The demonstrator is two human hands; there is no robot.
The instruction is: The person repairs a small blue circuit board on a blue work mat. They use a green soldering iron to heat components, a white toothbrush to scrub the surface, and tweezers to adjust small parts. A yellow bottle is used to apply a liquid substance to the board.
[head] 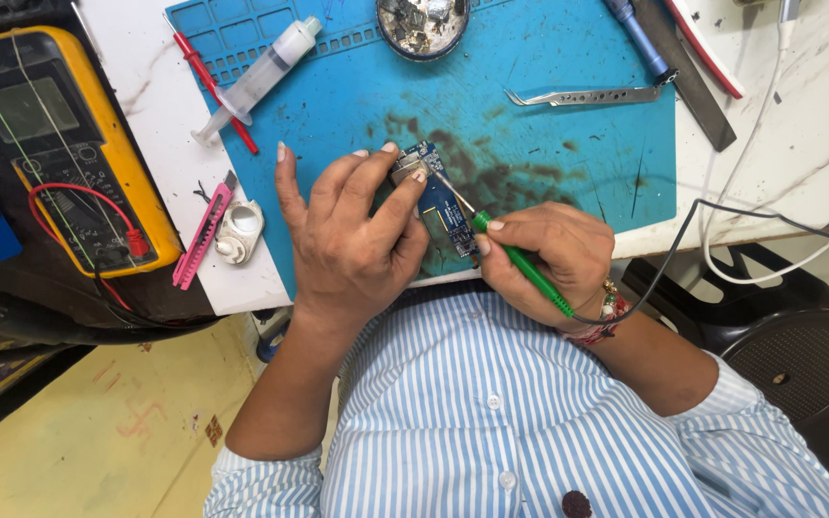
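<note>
My left hand (352, 235) pinches a small blue circuit board (443, 206) by its upper end, over the blue work mat (549, 144). A metal part sits at the board's top, under my fingertips. My right hand (554, 259) grips a green-handled soldering iron (520, 261) like a pen. Its thin metal tip reaches up and left to the top of the board, close to my left fingertips. A black cable runs from the iron's rear end off to the right.
A yellow multimeter (59, 144) with red and black leads lies at left. A syringe (256, 77) and a red tool rest on the mat's upper left, with a metal dish (422, 24) and tweezers (582, 96) farther right. A pink tool (201, 235) and a white container sit left of my hand.
</note>
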